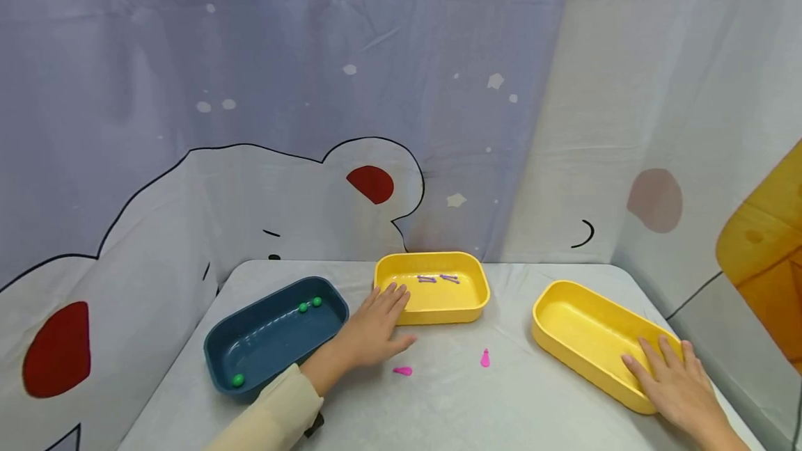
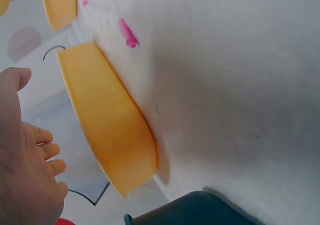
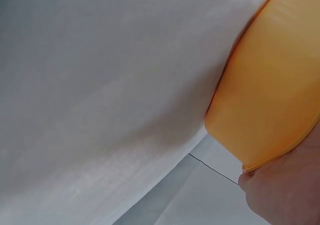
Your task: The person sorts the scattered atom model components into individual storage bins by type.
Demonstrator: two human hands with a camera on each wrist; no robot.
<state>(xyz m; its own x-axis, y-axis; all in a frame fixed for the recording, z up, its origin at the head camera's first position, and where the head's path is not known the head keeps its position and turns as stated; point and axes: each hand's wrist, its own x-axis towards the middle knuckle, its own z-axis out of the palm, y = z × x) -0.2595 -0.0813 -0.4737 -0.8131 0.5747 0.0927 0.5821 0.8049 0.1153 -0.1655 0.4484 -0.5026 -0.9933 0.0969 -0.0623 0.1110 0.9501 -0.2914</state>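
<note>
My left hand (image 1: pixel 374 331) hovers by the near left corner of the middle yellow tray (image 1: pixel 438 315), fingers stretched out, nothing held. In that tray lie several thin purple pieces (image 1: pixel 450 278) with knobbed ends. My right hand (image 1: pixel 678 390) is over the near end of the right yellow tray (image 1: pixel 576 353), fingers spread and extended; in the right wrist view it meets that tray's rim. On the cloth lie two small pink teardrop-shaped pieces, one pink piece (image 1: pixel 403 371) near my left thumb and another pink piece (image 1: pixel 485 358) farther right.
A dark blue tray (image 1: pixel 216 374) on the left holds two green balls (image 1: pixel 310 305) at its far end and one green ball (image 1: pixel 238 380) at its near end. White cloth (image 1: pixel 476 409) covers the table. A printed curtain (image 1: pixel 438 54) hangs behind.
</note>
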